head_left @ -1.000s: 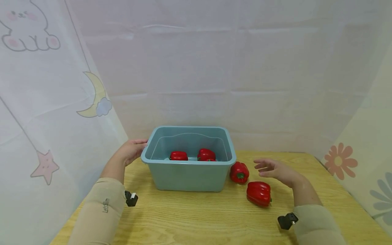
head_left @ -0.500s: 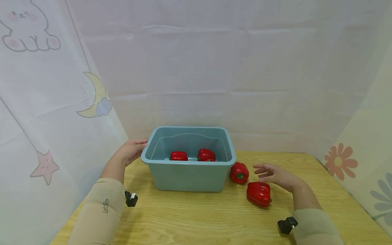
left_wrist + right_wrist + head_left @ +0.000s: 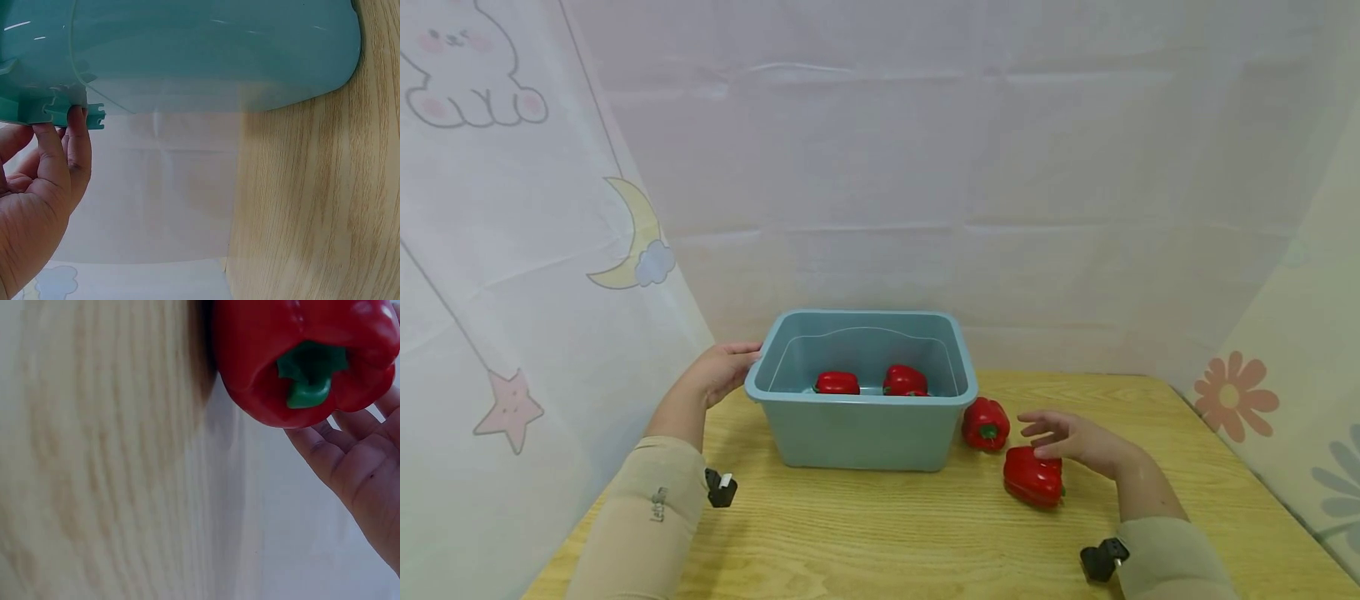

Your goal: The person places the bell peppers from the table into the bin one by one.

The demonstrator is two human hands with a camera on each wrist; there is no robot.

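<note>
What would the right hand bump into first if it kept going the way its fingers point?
Probably the nearer red pepper: the right hand is right over it, fingers aimed left toward the second pepper. Depth is hard to judge.

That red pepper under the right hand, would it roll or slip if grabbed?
The pepper lies on its side and looks rounded, so a nudge may rock or roll it. Its skin looks glossy, perhaps slippery. The right hand spans it, so it is probably light.
</note>
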